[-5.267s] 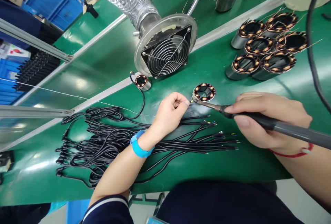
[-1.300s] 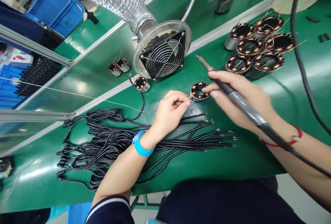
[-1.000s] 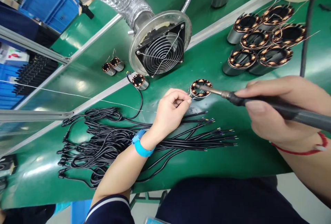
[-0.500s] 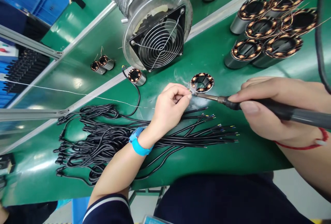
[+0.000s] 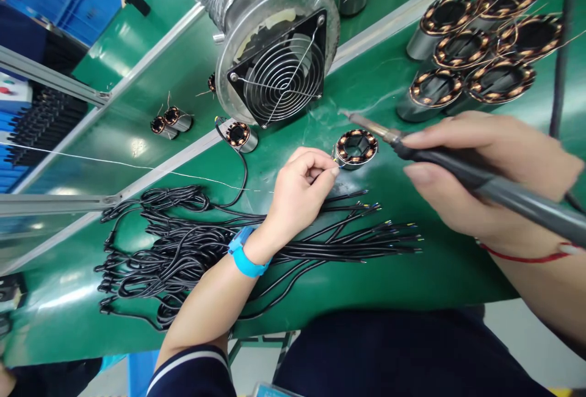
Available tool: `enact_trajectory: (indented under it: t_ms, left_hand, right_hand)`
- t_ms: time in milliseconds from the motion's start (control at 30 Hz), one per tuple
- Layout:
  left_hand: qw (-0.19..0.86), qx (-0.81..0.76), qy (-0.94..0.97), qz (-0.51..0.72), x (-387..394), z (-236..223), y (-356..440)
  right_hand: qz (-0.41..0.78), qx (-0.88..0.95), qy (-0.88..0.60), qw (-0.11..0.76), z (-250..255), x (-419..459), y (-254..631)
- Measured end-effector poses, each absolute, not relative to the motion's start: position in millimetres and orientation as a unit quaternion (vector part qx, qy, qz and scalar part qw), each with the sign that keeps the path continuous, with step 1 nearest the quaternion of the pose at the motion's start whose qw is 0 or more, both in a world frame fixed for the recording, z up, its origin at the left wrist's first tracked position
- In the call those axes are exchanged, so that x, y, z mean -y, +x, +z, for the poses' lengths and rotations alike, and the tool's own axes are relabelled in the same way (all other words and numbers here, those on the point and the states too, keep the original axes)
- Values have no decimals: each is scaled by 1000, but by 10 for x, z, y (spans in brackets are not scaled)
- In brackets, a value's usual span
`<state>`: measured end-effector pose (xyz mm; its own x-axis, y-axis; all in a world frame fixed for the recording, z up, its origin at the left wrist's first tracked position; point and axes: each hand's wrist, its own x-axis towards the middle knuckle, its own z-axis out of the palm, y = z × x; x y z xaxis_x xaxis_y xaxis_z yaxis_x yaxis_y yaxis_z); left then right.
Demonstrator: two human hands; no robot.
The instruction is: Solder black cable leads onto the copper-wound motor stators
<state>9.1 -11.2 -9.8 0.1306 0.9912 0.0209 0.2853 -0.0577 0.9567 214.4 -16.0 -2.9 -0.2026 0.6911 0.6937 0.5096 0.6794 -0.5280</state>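
Note:
My left hand (image 5: 306, 186) is closed in a pinch on a thin wire, its fingertips beside the rim of a copper-wound stator (image 5: 364, 156). Small coloured wire ends show at those fingertips; the rest of the wire is hidden by the hand. My right hand (image 5: 485, 177) is wrapped round a soldering iron (image 5: 485, 183) with a dark handle. The iron's metal tip is up and behind the stator, apart from it, with faint smoke around. Under my left wrist lies a bundle of black cables (image 5: 183, 256) with stripped ends pointing right.
A round fume extractor with a fan grille (image 5: 284, 87) hangs just behind the stator. Several stators (image 5: 462, 49) stand at the back right. Another stator (image 5: 242, 136) with a cable sits left of the fan. A metal rail (image 5: 379, 30) crosses behind; a solder strand (image 5: 114, 160) stretches from the left.
The soldering iron's tip has lifted away from my left fingertips, up and back. My left hand has stayed in place. Stators beyond the rail have shifted left.

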Motion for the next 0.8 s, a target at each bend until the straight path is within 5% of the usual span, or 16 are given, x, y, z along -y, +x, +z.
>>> enact_trajectory:
  t_ms: [333,800]
  left_hand:
    - [409,-504,636,417,106,-119,80]
    - [438,-521,607,410,116,-101,76]
  right_hand:
    - [208,753,-426,456,-129,200,2045]
    - [149,810,-407,395,-178,108,2026]
